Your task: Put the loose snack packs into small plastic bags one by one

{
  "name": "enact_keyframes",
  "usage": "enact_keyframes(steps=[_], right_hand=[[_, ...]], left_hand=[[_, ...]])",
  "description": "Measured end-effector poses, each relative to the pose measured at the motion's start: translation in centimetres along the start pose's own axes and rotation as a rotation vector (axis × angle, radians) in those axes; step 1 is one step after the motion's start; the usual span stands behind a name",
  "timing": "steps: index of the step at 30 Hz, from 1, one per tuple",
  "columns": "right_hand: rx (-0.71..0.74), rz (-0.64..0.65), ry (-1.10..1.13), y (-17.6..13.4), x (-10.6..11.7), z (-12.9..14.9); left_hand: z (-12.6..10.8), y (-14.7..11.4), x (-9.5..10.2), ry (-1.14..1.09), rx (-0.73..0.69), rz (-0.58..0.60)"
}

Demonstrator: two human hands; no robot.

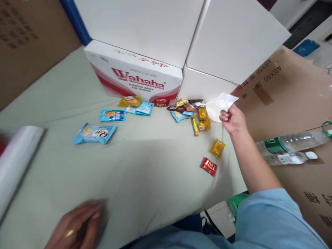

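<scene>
My right hand (234,119) reaches to the far right of the cloth-covered table, its fingers closed on a thin white sheet (226,101), tissue or plastic film. Just behind the sheet lies a pale round dish (213,113), partly covered by it. Left of the dish is a pile of small wrapped snacks (185,108), with yellow packets (203,123) at its edge. Nearer to me lie a yellow packet (217,148) and a red packet (209,166). My left hand (77,224), wearing a ring and slightly blurred, is loosely curled above the near left of the table; nothing shows in it.
A Wahaha carton (140,77) and white boxes (215,41) stand along the back. Blue packets (95,133) and a yellow one (130,101) lie before the carton. At left is a white roll (19,159); at right, water bottles (293,143) by cardboard (275,86).
</scene>
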State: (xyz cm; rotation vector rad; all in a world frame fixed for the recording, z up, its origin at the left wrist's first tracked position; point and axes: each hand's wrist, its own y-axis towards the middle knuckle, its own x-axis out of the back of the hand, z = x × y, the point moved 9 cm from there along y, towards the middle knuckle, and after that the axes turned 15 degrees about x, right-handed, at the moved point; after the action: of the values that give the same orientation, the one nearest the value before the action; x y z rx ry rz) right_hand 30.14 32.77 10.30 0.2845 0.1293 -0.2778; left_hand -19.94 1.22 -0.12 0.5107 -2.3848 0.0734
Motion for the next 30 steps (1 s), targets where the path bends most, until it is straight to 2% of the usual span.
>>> enact_keyframes(steps=[1,2,4,6,8,10,12,14,16,19,21,24,27,30], right_hand=[[-0.086,0.090,0.100,-3.2,-2.5,-0.9],[-0.172,0.158,0.171,-6.6,-4.8,-2.1],[-0.351,0.258,0.243,-13.7,-9.0,-4.9],[-0.507,0.334,0.252,-20.1,-12.6,-7.9],[-0.587,0.381,0.242,-24.9,-15.6,-10.3],[-0.591,0.402,0.242,-27.6,-17.8,-11.8],[-0.565,0.414,0.257,-28.5,-19.0,-12.4],[-0.563,0.431,0.294,-28.4,-19.1,-12.5],[-0.605,0.454,0.352,-28.0,-18.6,-12.6],[-0.644,0.459,0.438,-27.1,-17.5,-12.5],[-0.541,0.399,0.452,-25.9,-16.7,-12.4],[-0.269,0.348,0.321,-24.5,-15.8,-12.0],[-0.087,0.499,0.121,-25.0,-16.6,-12.1],[-0.007,0.640,0.019,-25.9,-17.3,-12.1]], left_hand=[[-0.3,0.0,-0.7,-0.049,0.038,0.037],[-1.6,0.1,-0.9,-0.138,-0.003,-0.002],[-4.5,1.1,-2.8,-0.255,-0.068,0.052],[-6.6,2.9,-5.2,-0.372,-0.060,0.091],[-7.7,4.9,-8.0,-0.510,-0.014,0.171],[-7.5,6.2,-10.4,-0.646,0.057,0.257],[-6.2,6.9,-12.4,-0.736,0.174,0.354],[-4.4,7.2,-13.2,-0.812,0.294,0.411],[-2.8,7.7,-12.9,-0.913,0.379,0.429],[-1.7,8.8,-11.8,-1.133,0.446,0.428],[-1.5,9.4,-11.6,-1.244,0.483,0.441],[-1.5,9.5,-12.1,-1.250,0.514,0.460],[-1.4,9.2,-12.7,-1.156,0.483,0.458],[-1.5,9.1,-12.9,-1.061,0.416,0.444]])
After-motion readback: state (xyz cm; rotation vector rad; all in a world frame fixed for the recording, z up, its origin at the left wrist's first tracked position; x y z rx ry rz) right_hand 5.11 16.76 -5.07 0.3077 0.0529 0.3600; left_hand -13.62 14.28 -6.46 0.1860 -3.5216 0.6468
